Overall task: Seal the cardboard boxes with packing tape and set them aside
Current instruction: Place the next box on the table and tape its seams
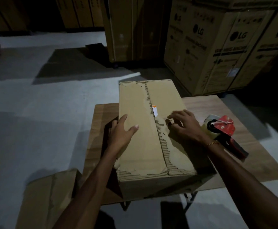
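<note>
Grip: left hand [121,133] lies flat-fingered against the box's left top edge; right hand [183,125] rests on the lid, fingertips curled, grasping nothing.
Stacked cartons [217,47]: printed "LG", "WASHING MACHINE".
Cardboard box [145,138]: mid-tabletop [226,113], stiff, worn, seam untaped; likely best held by both long sides.
Tape dispenser [222,129]: near the tabletop's right edge, no legible writing.

My wooden bench [244,156] has the cardboard box [151,129] sitting on it, tape dispenser [224,129] just right of it.
</note>
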The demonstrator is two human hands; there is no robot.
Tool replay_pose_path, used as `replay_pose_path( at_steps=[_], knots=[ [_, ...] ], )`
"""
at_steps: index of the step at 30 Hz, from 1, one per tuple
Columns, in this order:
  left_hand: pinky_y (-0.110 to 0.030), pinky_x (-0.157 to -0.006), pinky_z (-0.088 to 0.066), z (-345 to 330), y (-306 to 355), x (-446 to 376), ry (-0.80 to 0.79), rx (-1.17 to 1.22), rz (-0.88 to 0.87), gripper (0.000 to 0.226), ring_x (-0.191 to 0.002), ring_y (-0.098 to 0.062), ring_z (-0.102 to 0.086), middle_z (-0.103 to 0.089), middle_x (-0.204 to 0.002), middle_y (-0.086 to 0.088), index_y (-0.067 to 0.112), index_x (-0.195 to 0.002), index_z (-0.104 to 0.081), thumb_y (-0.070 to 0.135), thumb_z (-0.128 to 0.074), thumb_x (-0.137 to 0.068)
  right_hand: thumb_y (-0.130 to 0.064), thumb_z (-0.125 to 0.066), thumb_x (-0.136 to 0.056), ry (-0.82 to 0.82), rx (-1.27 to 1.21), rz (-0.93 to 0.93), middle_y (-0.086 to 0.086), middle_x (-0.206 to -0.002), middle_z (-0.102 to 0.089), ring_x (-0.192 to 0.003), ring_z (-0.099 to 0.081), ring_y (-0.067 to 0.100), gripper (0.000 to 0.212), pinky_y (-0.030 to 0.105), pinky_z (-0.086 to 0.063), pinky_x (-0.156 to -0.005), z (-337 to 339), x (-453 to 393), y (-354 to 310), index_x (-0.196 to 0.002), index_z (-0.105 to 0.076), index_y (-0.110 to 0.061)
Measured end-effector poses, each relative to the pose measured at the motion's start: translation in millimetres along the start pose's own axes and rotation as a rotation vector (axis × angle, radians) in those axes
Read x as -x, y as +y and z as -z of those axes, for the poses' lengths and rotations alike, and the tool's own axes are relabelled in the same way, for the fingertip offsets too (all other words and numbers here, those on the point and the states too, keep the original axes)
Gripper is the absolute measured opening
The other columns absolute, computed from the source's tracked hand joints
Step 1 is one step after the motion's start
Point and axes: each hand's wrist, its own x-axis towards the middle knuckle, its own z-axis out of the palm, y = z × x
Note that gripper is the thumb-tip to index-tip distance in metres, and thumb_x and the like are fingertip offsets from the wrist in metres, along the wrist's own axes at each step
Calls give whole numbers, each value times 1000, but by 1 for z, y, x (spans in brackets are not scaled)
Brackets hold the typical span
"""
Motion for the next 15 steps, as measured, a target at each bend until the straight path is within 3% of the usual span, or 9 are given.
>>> replay_pose_path(
  at_steps=[3, 6, 10, 12, 15],
  knots=[
    [-52, -110, -42, -3, 2, -15, -9, 8, 6, 75, -142, -31, -36, -30, -160, -4, 41, -152, -37, 61, -67, -86, -31, -65, -96, 56, 41, 28, 1, -142, -53, -139, -34, 31, 19, 43, -34, -102, -2, -11, 2, -115, -66, -34],
    [-49, -109, -43, -3, 3, -17, -6, 12, -1, 74, -141, -30, -39, -30, -160, -4, 40, -153, -37, 58, -68, -88, -23, -69, -92, 142, 40, -1, -1, -133, -56, -130, -38, 29, 16, 40, -35, -92, -7, -13, -3, -108, -68, -25],
    [-43, -108, -40, -2, 4, -11, -13, 38, 9, 73, -144, -28, -35, -24, -163, -3, 42, -153, -36, 56, -67, -89, -28, -61, -97, 174, -1, 43, -4, -121, -59, -118, -42, 20, 5, 43, -28, -100, -12, -14, -4, -99, -65, -25],
    [-43, -111, -38, -1, 7, -9, -10, 40, 15, 74, -146, -27, -32, -23, -164, -3, 42, -153, -36, 57, -68, -89, -28, -57, -99, 151, -59, 64, -7, -111, -61, -112, -47, 16, 7, 39, -25, -100, -14, -16, -5, -95, -62, -26],
    [-42, -111, -36, 2, 9, -5, -3, 68, 24, 75, -147, -26, -31, -27, -163, -3, 40, -154, -37, 57, -69, -88, -28, -56, -101, 110, -298, 55, -4, -96, -61, -96, -56, 19, 13, 35, -42, -82, -15, -11, -17, -90, -59, -23]
  ],
)
